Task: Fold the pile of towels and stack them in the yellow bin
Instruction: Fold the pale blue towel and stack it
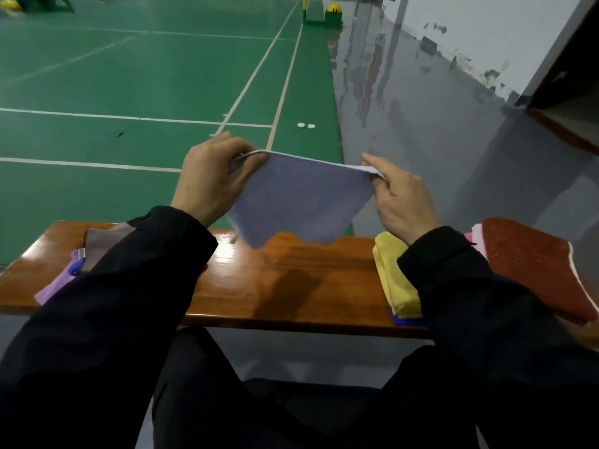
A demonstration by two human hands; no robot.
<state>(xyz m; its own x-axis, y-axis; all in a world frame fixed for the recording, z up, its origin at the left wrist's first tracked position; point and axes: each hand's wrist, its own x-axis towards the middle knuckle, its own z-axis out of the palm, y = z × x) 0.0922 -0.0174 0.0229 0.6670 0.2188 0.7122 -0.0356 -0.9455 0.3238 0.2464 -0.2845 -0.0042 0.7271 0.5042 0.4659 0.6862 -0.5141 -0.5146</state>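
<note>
Left hand (212, 179) and right hand (400, 197) were pinched on the top corners of a lavender towel (299, 202), held stretched above the wooden bench (285, 280). Folded towels (397, 280) were stacked at right; unfolded ones (56, 286) remained at left. No yellow bin was seen.

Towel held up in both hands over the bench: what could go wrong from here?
1. The lavender-grey terry towel hangs by two pinched corners, left hand and right hand; a slip could drop it.
2. The folded yellow towel sits at the glossy wooden bench front edge; the right sleeve might knock it off.
</note>
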